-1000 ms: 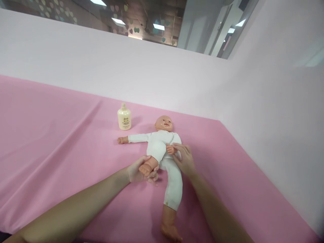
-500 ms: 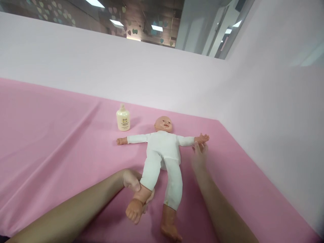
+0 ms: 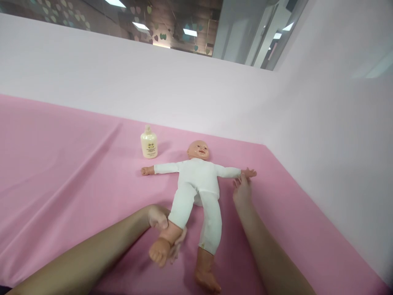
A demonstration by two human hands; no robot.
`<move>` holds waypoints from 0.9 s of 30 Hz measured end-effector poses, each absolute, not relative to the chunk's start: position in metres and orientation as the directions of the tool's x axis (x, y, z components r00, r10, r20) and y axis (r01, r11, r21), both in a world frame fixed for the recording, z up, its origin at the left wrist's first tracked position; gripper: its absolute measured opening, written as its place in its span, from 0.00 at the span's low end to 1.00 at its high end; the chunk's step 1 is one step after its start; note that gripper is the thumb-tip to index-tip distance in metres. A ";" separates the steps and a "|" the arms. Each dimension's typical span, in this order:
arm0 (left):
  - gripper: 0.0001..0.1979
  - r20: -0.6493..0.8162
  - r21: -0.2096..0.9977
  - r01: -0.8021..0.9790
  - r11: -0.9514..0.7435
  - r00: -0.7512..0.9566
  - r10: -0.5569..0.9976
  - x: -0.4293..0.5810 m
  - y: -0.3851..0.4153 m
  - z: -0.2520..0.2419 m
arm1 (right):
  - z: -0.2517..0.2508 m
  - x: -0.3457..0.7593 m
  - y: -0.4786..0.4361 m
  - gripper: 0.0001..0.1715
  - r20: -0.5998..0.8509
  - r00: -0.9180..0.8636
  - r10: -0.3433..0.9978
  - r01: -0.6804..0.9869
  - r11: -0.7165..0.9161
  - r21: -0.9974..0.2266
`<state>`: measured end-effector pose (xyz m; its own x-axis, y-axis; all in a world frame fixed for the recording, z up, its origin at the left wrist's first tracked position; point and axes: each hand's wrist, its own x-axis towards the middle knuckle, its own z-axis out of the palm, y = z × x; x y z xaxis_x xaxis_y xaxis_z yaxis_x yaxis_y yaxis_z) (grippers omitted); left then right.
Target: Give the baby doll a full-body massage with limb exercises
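A baby doll (image 3: 201,176) with a white cloth body lies on its back, its head toward the wall and its arms spread. My left hand (image 3: 159,219) wraps round the doll's ankle on the left side, thumb on top and fingers coming out beneath; that leg is lifted off the surface. At the doll's wrist on the right side, my right hand (image 3: 242,188) pinches the arm, with one fingertip on top and other fingers partly hidden by it. The doll's other leg and its arm on the left are untouched.
A cream pump bottle (image 3: 149,145) with a printed label stands left of the doll's head. Pink sheeting (image 3: 76,172) covers the padded surface, creased on the left. A white wall (image 3: 138,82) with a window (image 3: 172,28) rises behind, and another wall (image 3: 344,135) borders the right.
The held foot has shifted slightly left and up with my left hand. The doll's arm on the right has dropped a little and stretched further outward in my right hand.
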<state>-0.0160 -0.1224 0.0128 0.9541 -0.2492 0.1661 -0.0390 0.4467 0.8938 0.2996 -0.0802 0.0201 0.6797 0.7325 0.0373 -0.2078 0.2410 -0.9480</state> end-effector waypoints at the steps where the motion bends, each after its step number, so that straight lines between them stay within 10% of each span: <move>1: 0.27 0.237 0.854 -0.109 0.508 0.952 -0.194 -0.016 -0.122 0.011 | 0.024 0.296 -0.084 0.31 0.103 0.678 0.728 -0.138 0.263 -0.955; 4: 0.30 0.325 0.720 -0.298 0.627 0.943 0.074 -0.018 -0.120 0.010 | 0.036 0.282 -0.094 0.33 0.347 0.631 0.694 0.074 0.390 -0.918; 9: 0.28 0.045 0.642 -0.364 0.674 0.896 0.441 -0.018 -0.115 0.022 | 0.036 0.267 -0.106 0.30 0.613 0.361 0.703 0.399 0.477 -0.783; 18: 0.27 -0.130 0.646 -0.319 0.693 0.849 0.511 -0.007 -0.115 0.021 | 0.031 0.251 -0.113 0.17 0.754 -0.205 0.625 0.707 0.627 -0.327; 27: 0.30 0.048 0.743 -0.214 0.634 0.962 0.269 -0.014 -0.113 0.010 | 0.033 0.259 -0.107 0.23 0.634 0.190 0.750 0.480 0.492 -0.726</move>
<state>-0.0135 -0.1128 0.0104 0.9620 0.2687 0.0476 -0.2138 0.6339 0.7433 0.2589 -0.1070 0.0330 0.1899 0.7496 0.6340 0.4805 0.4922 -0.7258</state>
